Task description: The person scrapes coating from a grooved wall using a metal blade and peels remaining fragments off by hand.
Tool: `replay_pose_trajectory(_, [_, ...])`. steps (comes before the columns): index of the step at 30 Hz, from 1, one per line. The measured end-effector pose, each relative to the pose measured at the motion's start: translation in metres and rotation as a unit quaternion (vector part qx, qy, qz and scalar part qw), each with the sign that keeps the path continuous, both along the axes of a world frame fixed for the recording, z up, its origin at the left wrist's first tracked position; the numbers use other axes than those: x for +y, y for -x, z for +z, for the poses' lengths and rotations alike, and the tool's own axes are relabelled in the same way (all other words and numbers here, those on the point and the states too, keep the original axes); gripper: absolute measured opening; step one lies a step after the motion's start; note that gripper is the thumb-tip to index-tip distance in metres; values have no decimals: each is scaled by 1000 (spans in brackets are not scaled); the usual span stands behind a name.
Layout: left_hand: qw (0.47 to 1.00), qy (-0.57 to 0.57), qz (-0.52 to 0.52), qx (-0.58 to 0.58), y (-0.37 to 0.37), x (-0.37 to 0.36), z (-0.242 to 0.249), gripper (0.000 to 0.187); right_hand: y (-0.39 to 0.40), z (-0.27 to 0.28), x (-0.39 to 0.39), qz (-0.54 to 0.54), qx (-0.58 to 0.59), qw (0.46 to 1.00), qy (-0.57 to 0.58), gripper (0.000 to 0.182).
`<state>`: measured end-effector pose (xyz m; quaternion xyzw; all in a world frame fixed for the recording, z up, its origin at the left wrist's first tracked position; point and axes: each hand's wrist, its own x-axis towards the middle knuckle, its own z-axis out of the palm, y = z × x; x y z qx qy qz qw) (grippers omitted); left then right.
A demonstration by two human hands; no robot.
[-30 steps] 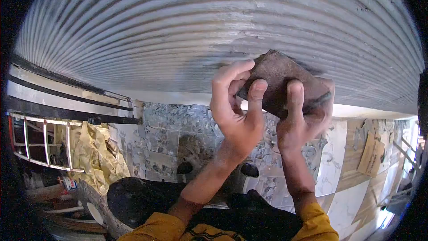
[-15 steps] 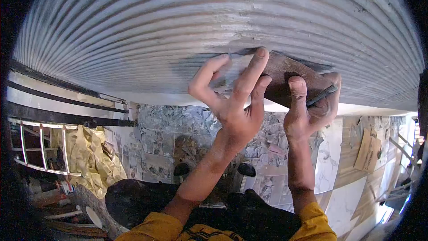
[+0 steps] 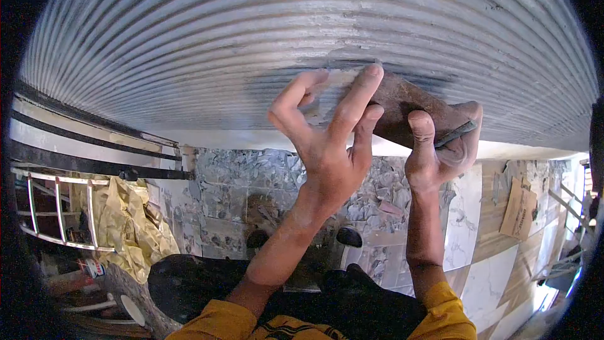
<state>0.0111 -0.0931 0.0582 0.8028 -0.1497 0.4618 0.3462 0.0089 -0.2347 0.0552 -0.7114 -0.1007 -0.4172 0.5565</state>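
A brown-backed piece of sandpaper (image 3: 412, 104) is against the ridged grey wall (image 3: 314, 19), its dark gritty edge curled at the right end. My right hand (image 3: 437, 157) grips that end, thumb on the brown backing and fingers curled behind. At the sheet's left edge, the thumb and index finger of my left hand (image 3: 330, 151) press close together on it. The other left fingers bend toward the wall; their tips are partly blurred. Behind the sheet the wall surface is hidden.
Grey flakes and scraps litter the tiled floor (image 3: 220, 198) below. To the left are dark rails (image 3: 69, 157), a metal rack (image 3: 60, 211) and crumpled yellowish paper (image 3: 135, 220). A flattened cardboard piece (image 3: 519, 208) lies at right.
Both hands and the sandpaper have shifted only slightly along the wall. The left fingers bend a little differently, and the grip on the sheet looks the same.
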Motion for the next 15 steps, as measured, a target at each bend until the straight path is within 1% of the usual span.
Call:
replay_pose_trajectory(2, [1000,-4,-11,-1,1,3,-1,43,2,5,5,14,-7,999,-31,38])
replay_pose_trajectory(3, [1000,-9,-19,-3,2,4,-1,44,3,5,5,13,-8,999,-31,38])
replay_pose_trajectory(4, [1000,-9,-20,-3,2,4,-4,44,4,6,4,16,-17,1000,0,38])
replay_pose_trajectory(5, [999,28,-31,-10,3,3,-8,44,6,6,4,19,-27,999,31,37])
replay_pose_trajectory(6, [997,65,-42,-17,4,3,-11,45,7,5,1,17,-27,999,31,37])
replay_pose_trajectory(7, [997,65,-43,-17,4,2,-13,45,8,3,-2,27,-30,998,37,36])
replay_pose_trajectory(9, [991,109,-50,-53,2,2,-15,46,9,3,-3,36,-33,998,43,35])
replay_pose_trajectory(10, [992,108,-50,-51,1,3,-14,46,9,6,-2,10,-22,999,28,34])
replay_pose_trajectory(12, [998,46,-23,-23,-2,6,-12,48,7,11,0,-34,-13,999,14,33])
replay_pose_trajectory(15, [999,47,-16,6,-1,5,-9,49,2,19,1,-29,10,999,-8,34])
